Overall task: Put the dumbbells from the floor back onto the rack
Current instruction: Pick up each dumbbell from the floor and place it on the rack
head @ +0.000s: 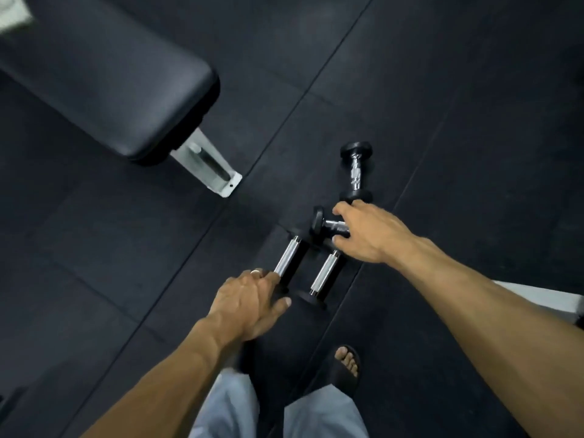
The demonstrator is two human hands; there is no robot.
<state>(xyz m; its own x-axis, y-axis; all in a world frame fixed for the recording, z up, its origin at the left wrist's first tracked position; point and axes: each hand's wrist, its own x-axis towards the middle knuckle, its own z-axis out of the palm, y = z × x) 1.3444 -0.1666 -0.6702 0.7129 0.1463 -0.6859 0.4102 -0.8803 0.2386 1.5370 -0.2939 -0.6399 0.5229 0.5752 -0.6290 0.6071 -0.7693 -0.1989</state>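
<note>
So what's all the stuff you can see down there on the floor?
dumbbells: four, black ends with shiny silver handles, lying close together on the floor in the middle
bench: one, black padded, upper left
bench foot: one, white metal, under the bench's end
floor mats: black rubber tiles with seams, all around
sandal: one, black, on a foot near the bottom
trousers: light grey, bottom middle
left hand: one, reaching to the near end of the leftmost dumbbell
right hand: one, fingers curling round a dumbbell handle
</note>
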